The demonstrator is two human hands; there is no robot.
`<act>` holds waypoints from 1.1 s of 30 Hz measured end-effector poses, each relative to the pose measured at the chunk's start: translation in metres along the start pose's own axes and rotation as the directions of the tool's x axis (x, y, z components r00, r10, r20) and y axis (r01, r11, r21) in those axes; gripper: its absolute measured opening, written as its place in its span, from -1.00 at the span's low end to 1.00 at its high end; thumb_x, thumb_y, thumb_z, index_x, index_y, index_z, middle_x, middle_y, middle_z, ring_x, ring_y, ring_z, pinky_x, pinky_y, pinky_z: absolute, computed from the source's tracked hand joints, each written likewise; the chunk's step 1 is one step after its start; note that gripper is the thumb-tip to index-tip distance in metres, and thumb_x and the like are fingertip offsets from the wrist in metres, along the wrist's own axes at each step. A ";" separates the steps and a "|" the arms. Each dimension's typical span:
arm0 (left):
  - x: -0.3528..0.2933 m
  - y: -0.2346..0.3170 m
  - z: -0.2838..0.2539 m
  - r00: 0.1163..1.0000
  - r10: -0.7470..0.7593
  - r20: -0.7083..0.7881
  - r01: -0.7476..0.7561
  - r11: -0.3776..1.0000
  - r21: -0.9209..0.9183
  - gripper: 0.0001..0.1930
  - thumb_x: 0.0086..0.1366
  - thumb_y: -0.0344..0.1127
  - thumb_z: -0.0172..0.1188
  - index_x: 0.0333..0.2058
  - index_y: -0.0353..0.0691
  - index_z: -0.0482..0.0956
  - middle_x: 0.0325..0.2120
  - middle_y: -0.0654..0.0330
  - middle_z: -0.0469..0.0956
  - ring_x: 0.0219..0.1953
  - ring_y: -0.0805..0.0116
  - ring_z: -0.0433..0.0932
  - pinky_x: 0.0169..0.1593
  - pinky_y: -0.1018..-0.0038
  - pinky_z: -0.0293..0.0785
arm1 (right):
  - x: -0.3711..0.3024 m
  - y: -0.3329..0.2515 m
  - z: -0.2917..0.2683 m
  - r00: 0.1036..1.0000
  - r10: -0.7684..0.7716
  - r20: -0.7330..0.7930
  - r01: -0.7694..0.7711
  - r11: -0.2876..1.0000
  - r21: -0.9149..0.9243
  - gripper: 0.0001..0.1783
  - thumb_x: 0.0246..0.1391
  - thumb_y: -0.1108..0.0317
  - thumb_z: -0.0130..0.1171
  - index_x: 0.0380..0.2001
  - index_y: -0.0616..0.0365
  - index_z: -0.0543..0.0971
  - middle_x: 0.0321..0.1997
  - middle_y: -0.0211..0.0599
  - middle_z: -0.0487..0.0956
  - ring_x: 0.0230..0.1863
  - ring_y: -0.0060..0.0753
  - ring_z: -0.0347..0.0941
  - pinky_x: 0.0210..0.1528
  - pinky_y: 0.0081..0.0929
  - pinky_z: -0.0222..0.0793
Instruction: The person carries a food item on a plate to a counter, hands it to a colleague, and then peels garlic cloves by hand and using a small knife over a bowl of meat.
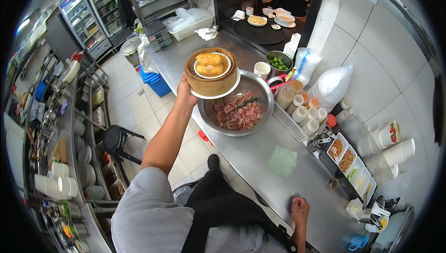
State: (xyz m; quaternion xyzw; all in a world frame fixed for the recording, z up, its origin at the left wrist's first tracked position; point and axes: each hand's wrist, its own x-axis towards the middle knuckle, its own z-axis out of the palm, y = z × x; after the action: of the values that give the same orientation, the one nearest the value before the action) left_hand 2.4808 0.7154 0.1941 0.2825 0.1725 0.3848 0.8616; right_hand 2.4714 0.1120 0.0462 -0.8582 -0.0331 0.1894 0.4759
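My left hand [186, 93] is closed on the edge of a white plate [231, 92], arm stretched forward. On the plate sits a round bamboo steamer [209, 85], and inside it a small white dish bears golden-brown rolls [210, 64]. The plate is held over the rim of a large steel bowl [218, 126] of raw, reddish meat pieces [238, 116], with a dark utensil lying in the meat. My right hand [300, 210] is near the counter's front edge, fingers curled in with nothing visible in them. A pale green cloth [282, 161] lies on the counter beyond it.
Squeeze bottles [297, 99] and a topping tray [346, 160] line the wall side of the steel counter [251, 169]. A bowl of green limes [278, 61] stands behind the meat bowl. Through the hatch, a person is beside a black tray [253, 33]. A black stool [116, 138] stands at left.
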 end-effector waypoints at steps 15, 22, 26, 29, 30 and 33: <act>0.308 -0.049 -0.021 0.935 -0.182 0.303 0.193 0.981 -0.006 -0.60 0.41 -0.10 -0.26 0.04 -0.22 0.32 0.03 0.13 0.40 0.05 0.25 0.40 0.15 0.30 0.33 | 0.056 -0.097 0.211 0.471 -0.124 -0.873 -0.229 0.939 -0.257 -0.57 0.14 0.22 -0.08 -0.07 0.40 0.30 -0.13 0.05 0.34 -0.06 -0.01 0.24 0.01 -0.17 0.12; 0.396 -0.127 -0.006 0.930 -0.285 0.232 0.299 0.954 -0.029 -0.58 0.42 -0.09 -0.31 0.04 -0.25 0.31 0.03 0.09 0.40 0.06 0.21 0.40 0.12 0.26 0.36 | 0.058 -0.129 0.222 0.431 -0.147 -0.890 -0.425 0.837 -0.344 -0.60 0.10 0.24 -0.07 -0.12 0.35 0.30 -0.10 0.08 0.33 -0.05 0.09 0.22 0.03 -0.09 0.08; 0.426 -0.167 -0.010 0.937 -0.270 0.223 0.284 0.958 -0.029 -0.52 0.43 -0.07 -0.38 0.08 -0.32 0.26 0.05 0.00 0.36 0.09 0.13 0.37 0.15 0.21 0.33 | 0.061 -0.144 0.221 0.430 -0.106 -0.896 -0.469 0.822 -0.323 -0.63 0.05 0.32 -0.02 -0.11 0.34 0.31 -0.08 0.05 0.32 -0.03 0.07 0.21 0.05 -0.11 0.08; 0.452 -0.184 -0.022 0.961 -0.233 0.147 0.241 0.970 -0.041 -0.56 0.42 -0.13 -0.34 0.06 -0.32 0.28 0.03 0.01 0.37 0.06 0.13 0.40 0.10 0.22 0.40 | 0.068 -0.146 0.222 0.436 -0.112 -0.893 -0.481 0.810 -0.336 -0.64 0.04 0.34 -0.02 -0.11 0.31 0.31 -0.09 0.03 0.32 -0.02 0.05 0.21 0.06 -0.12 0.07; 0.450 -0.189 -0.022 0.963 -0.241 0.124 0.248 0.968 -0.044 -0.56 0.42 -0.13 -0.34 0.06 -0.32 0.28 0.03 0.01 0.37 0.06 0.13 0.40 0.10 0.22 0.40 | 0.070 -0.146 0.221 0.448 -0.126 -0.885 -0.481 0.801 -0.358 -0.65 0.05 0.34 -0.03 -0.11 0.29 0.31 -0.10 0.02 0.31 -0.02 0.03 0.20 0.07 -0.13 0.07; 0.447 -0.199 -0.006 0.969 -0.169 0.180 0.173 0.985 -0.007 -0.66 0.36 -0.24 -0.24 -0.01 -0.28 0.34 -0.02 0.04 0.41 0.00 0.19 0.45 0.05 0.27 0.44 | 0.069 -0.140 0.223 0.472 -0.082 -0.878 -0.514 0.783 -0.350 -0.62 0.07 0.28 -0.04 -0.10 0.32 0.31 -0.10 0.03 0.32 -0.03 0.05 0.21 0.07 -0.12 0.07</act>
State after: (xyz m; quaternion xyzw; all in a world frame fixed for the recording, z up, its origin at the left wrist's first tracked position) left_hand 2.8780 0.9495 0.0303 0.2903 0.1138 0.2840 0.9067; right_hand 2.4731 0.3840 0.0357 -0.9310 0.2677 -0.2196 0.1155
